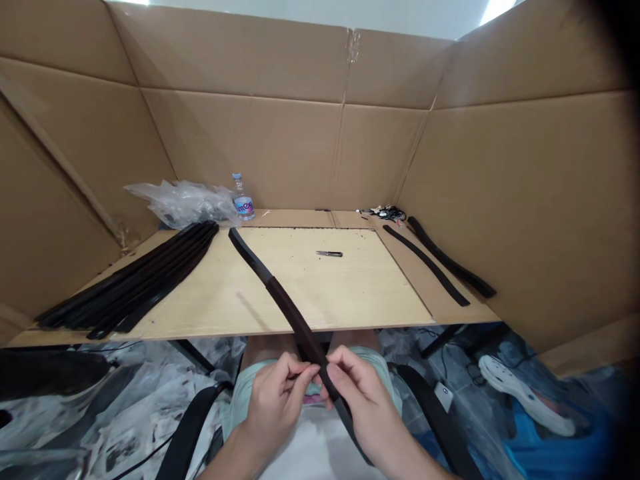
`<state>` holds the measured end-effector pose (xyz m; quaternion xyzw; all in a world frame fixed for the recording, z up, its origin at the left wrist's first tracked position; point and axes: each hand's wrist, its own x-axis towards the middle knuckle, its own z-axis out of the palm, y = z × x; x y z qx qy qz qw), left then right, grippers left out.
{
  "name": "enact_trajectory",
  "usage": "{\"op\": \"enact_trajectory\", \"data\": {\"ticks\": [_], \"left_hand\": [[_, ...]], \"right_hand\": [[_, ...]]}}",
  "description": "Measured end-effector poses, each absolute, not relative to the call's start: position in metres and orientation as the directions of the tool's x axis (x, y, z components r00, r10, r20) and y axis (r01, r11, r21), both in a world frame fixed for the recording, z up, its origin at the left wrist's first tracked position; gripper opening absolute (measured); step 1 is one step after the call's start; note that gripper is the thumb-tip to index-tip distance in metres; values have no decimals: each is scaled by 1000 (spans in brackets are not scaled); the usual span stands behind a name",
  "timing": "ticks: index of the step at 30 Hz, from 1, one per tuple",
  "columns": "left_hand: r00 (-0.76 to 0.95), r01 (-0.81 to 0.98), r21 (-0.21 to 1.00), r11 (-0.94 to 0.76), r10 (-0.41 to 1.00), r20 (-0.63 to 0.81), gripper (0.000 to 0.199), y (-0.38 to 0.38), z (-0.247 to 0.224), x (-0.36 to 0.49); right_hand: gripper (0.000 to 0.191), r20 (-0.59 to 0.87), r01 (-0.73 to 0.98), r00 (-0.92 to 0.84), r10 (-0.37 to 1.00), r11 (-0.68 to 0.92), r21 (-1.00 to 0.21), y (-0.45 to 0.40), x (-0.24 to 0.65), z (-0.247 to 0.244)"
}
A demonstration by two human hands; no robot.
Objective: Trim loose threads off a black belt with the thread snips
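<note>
A long, dark curved strip (290, 310) runs from the tabletop down over its front edge into my lap, its middle part dark brown and its ends blackish. My right hand (363, 403) is closed around the strip's lower part, thumb on top. My left hand (280, 400) is beside the strip's left edge with thumb and index finger pinched together; whatever is between the fingertips is too small to make out. Small thread snips (329, 253) lie on the pale board (350, 293) beyond the strip.
Several black strips (160, 280) are piled at the left. Two dark strips (430, 260) lie at the right. A plastic bag (187, 202), a water bottle (243, 200) and a small dark tangle (390, 213) stand near the back cardboard wall (240, 147). Cardboard also encloses both sides.
</note>
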<state>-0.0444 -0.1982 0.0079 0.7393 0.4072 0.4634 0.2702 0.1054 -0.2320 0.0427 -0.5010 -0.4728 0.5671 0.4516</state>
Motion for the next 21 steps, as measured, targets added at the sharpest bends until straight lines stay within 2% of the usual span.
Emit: {"op": "enact_trajectory", "data": {"ticks": [5,14,21], "left_hand": [[247,332,817,-472,879,408,14,-198,7,-45],[363,450,757,-474,872,330,16,-194,3,-47],[441,527,697,-486,858,265,17,-189,9,-44]], "right_hand": [[32,-119,100,-99,988,-109,-989,-236,109,46],[29,-131,158,-46,990,-122,-980,-235,109,43],[31,-115,117,-53,992,-108,-987,-229,107,40]]}}
